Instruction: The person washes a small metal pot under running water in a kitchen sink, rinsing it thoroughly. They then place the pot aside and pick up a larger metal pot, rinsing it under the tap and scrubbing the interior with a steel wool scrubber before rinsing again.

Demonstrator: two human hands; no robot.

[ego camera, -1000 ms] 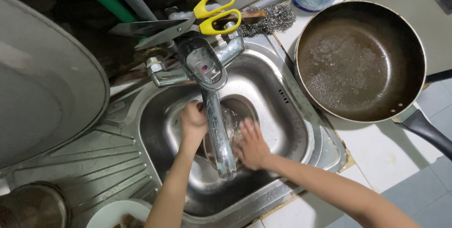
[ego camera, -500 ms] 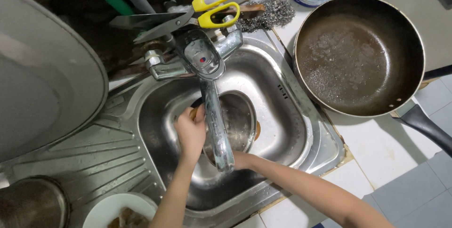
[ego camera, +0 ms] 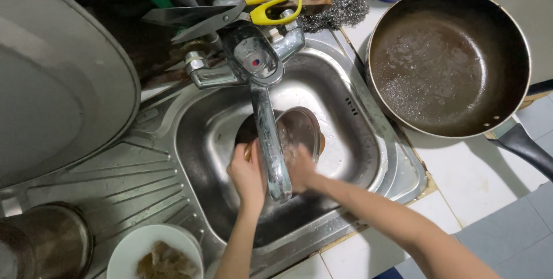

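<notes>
1. Down in the stainless steel sink basin (ego camera: 351, 158), a round brownish glass lid (ego camera: 299, 132) is lying tilted over the drain, partly hidden behind the long chrome tap spout (ego camera: 268, 140).
2. Left of the spout, the left hand (ego camera: 246, 174) is curling its fingers around the lid's near-left rim, gripping it.
3. Right of the spout, the right hand (ego camera: 299, 166) is pressing on the lid's near face; its blur is hiding whether the fingers are spread or closed.
4. Both hands are touching the lid, which is lying just beyond them.
5. Room is tight around the spout; more open basin is lying to the right, toward the dark round frying pan (ego camera: 446, 60) on the white tiled counter (ego camera: 461, 175).
</notes>
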